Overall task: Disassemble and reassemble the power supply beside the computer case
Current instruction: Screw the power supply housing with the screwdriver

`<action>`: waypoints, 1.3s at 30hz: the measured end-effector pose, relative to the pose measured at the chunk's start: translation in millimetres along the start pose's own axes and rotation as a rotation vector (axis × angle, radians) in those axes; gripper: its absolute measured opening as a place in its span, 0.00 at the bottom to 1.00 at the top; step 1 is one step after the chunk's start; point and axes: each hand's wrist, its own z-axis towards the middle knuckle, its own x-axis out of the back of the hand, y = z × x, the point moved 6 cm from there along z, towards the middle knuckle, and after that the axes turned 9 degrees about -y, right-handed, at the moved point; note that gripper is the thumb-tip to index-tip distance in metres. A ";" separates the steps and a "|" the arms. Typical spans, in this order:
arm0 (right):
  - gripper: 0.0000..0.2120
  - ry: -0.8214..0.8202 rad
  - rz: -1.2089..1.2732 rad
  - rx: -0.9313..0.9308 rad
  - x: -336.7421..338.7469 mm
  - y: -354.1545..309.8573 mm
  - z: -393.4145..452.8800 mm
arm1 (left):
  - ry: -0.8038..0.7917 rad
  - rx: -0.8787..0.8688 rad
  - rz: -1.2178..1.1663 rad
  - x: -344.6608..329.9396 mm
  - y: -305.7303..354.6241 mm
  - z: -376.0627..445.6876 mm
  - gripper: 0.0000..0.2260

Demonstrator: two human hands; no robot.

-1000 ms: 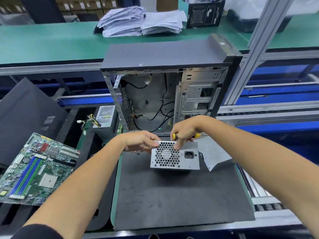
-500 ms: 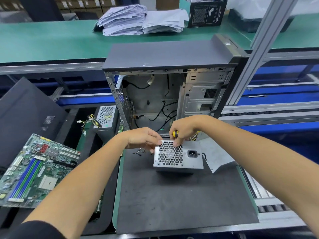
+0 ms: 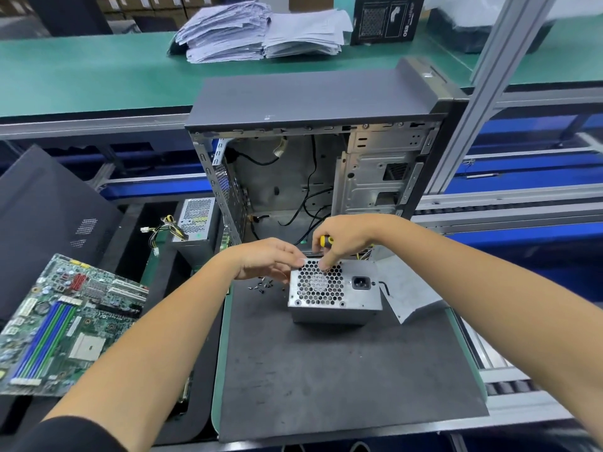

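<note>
Grey metal power supply (image 3: 334,293) sits on the dark mat (image 3: 342,370), just in front of the open computer case (image 3: 313,158), fan grille and socket facing the camera. Left hand (image 3: 270,261) rests on the supply's top left corner, fingers loosely bent, steadying it; pinch or plain touch, cannot tell. Right hand (image 3: 342,239) is curled round a yellow-and-black screwdriver (image 3: 325,240), one finger pointing down onto the supply's top edge. Loose screws (image 3: 263,284) lie on the mat just left of the supply, so some fasteners look already out. A bent grey sheet (image 3: 414,288) lies just right of the supply, possibly its cover, not sure. Judgement: disassembly well started or reassembly starting; cannot tell which. Internals not visible. Case is stripped; motherboard (image 3: 62,324) lies well left of it, and a second supply (image 3: 195,220) just left.
</note>
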 end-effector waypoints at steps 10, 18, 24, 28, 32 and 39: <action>0.07 0.657 0.173 0.056 48.4 -20.9 -24.6 | 0.666 -0.004 0.339 47.9 -25.7 -31.9 0.08; 0.16 0.944 0.224 0.084 52.3 -45.6 -28.1 | 0.650 0.192 0.769 34.3 -84.1 -27.5 0.05; 0.23 0.743 0.377 0.082 43.9 -33.4 -8.3 | 0.668 0.175 0.882 31.1 -89.2 -15.8 0.05; 0.24 0.716 0.380 0.097 40.2 -32.8 -4.4 | 0.623 0.185 0.913 31.7 -88.6 -10.3 0.01; 0.24 0.721 0.420 0.107 42.6 -37.2 -6.0 | 0.808 0.040 0.591 33.7 -68.6 -21.4 0.05; 0.22 0.853 0.439 0.153 63.8 -50.9 -27.6 | 0.793 -0.407 -0.043 25.3 -2.7 -53.5 0.08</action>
